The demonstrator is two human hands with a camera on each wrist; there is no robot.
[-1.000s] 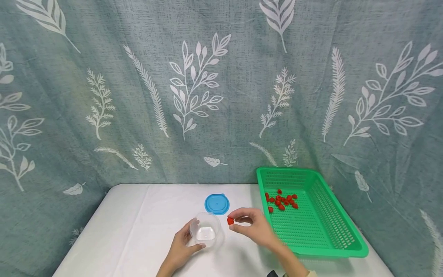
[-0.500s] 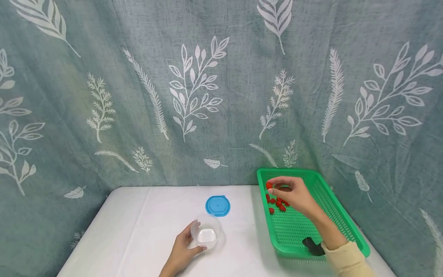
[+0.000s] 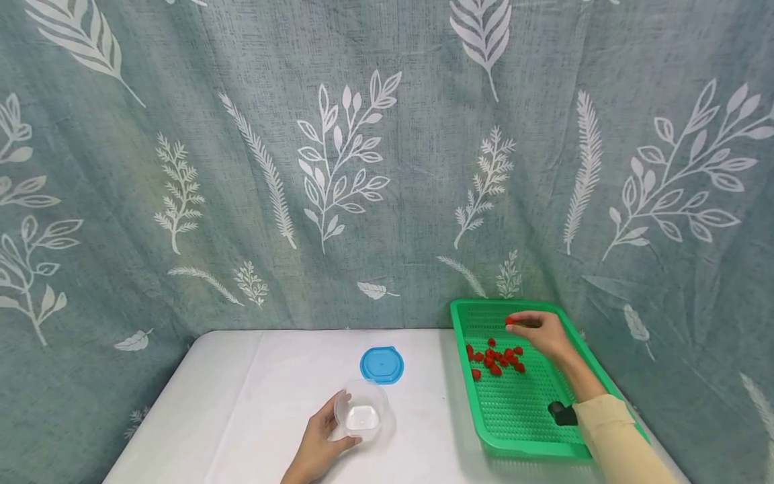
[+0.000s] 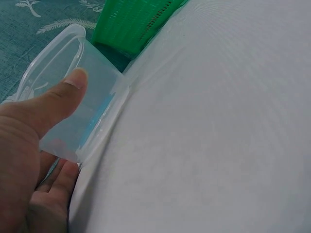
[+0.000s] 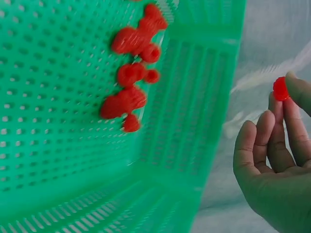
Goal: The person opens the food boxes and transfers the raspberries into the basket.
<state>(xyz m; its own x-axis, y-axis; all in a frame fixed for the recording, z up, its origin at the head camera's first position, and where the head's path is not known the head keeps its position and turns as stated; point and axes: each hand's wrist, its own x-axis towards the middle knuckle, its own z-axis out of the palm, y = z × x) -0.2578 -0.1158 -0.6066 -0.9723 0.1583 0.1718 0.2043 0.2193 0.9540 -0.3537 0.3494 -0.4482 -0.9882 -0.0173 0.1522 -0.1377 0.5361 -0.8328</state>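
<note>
My left hand (image 3: 320,440) grips a small clear plastic container (image 3: 363,418) on the white tabletop, thumb on the near side and fingers round the far-left side. In the left wrist view the thumb presses the wall of the container (image 4: 99,73), whose inside looks bare. Over the far part of a green perforated basket (image 3: 504,420), my right hand (image 3: 546,334) pinches a red raspberry (image 5: 280,89) between thumb and fingertips. Several more raspberries (image 3: 495,370) lie clustered on the basket floor, below and left of that hand.
A blue lid (image 3: 382,365) lies flat just behind the container. The basket stands at the table's right side, its far end near a grey-green leaf-patterned curtain (image 3: 411,202). White cloth (image 3: 242,403) covers the table.
My right hand has carried the raspberry from beside the container back over the basket, moving right and away. The left hand keeps holding the container in place.
</note>
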